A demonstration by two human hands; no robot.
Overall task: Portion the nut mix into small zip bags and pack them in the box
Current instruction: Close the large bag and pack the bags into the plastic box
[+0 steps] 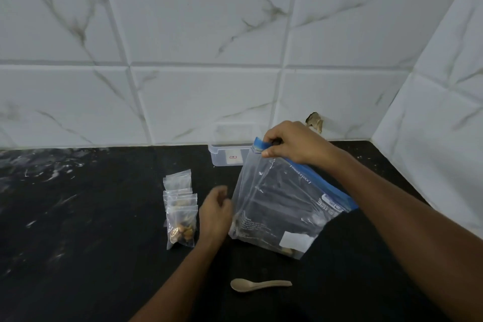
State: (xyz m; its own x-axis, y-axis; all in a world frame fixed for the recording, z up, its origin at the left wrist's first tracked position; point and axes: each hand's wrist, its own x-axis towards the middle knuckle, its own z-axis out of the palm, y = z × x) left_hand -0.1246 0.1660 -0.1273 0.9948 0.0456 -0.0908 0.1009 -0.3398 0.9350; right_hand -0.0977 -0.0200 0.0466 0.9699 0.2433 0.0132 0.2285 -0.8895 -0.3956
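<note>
A large clear zip bag (277, 206) with a blue zip strip stands tilted on the black counter, a few nuts left at its bottom. My right hand (292, 144) pinches its top left corner at the zip. My left hand (215, 213) hovers, blurred, just left of the bag with loosely curled fingers holding nothing. Several small zip bags (180, 212) holding nut mix lie in an overlapping row to the left of that hand. A clear plastic box (227, 157) sits against the wall behind the big bag.
A beige spoon (258, 284) lies on the black counter (78, 217) near the front, below the big bag. White marble-look tiled walls close off the back and right side, with a chipped hole in the tile behind my right hand.
</note>
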